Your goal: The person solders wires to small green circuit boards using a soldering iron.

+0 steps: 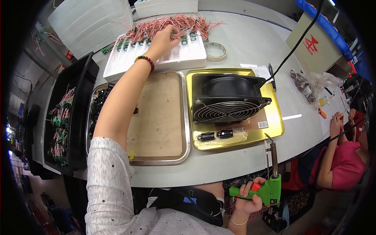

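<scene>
My left hand [163, 40] reaches over a white foam tray [188, 64] at the far side of the table. Its fingers curl in among small green coil-like parts [184, 40] with red and white wires [196, 24]; what lies between the fingertips I cannot make out. Low at the right, my right hand [247, 197] wraps round the handle of a green soldering gun [271, 190] with an orange trigger, its tip pointing up near the table's front edge. Two small black parts [206, 136] lie on a gold metal lid [199, 145], close to that tip.
A black fan [231, 90] stands on the gold lid. A metal-rimmed tray [160, 117] with black parts lies under my left forearm. At left is a black bin [70, 129] of wired parts; a tape roll [215, 51] sits behind. Another person [346, 166] sits at right.
</scene>
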`<state>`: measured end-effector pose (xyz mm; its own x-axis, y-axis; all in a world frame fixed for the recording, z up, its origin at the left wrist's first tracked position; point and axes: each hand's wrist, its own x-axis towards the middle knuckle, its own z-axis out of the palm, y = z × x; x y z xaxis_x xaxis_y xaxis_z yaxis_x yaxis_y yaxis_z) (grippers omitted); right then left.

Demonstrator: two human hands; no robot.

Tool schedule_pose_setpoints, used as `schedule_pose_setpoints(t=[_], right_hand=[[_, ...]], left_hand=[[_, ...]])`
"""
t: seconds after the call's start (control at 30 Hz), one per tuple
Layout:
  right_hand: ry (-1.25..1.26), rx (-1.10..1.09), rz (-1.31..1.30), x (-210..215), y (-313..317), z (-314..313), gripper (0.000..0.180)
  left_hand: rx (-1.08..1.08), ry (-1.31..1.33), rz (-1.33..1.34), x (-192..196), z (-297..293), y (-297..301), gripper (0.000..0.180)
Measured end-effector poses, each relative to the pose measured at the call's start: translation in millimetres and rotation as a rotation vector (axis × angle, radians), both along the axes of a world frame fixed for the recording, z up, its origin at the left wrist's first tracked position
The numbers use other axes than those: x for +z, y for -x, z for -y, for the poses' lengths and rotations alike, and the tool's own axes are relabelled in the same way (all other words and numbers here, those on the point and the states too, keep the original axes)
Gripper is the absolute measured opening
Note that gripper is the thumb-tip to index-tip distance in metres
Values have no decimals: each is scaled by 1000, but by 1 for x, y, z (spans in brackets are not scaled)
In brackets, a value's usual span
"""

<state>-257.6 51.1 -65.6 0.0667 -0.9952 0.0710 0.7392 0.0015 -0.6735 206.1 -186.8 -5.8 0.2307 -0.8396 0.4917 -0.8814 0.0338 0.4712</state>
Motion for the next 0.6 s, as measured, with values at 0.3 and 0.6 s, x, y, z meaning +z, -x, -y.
schedule_pose_setpoints(t=[0.3,0.6], right_hand=[[-9,15,10,-2,2,-1,51],[-7,30,48,-1,3,-2,51]], left_hand=[[134,631,-409,41,-2,-29,22],[-5,1027,-865,138,-53,-27,17]])
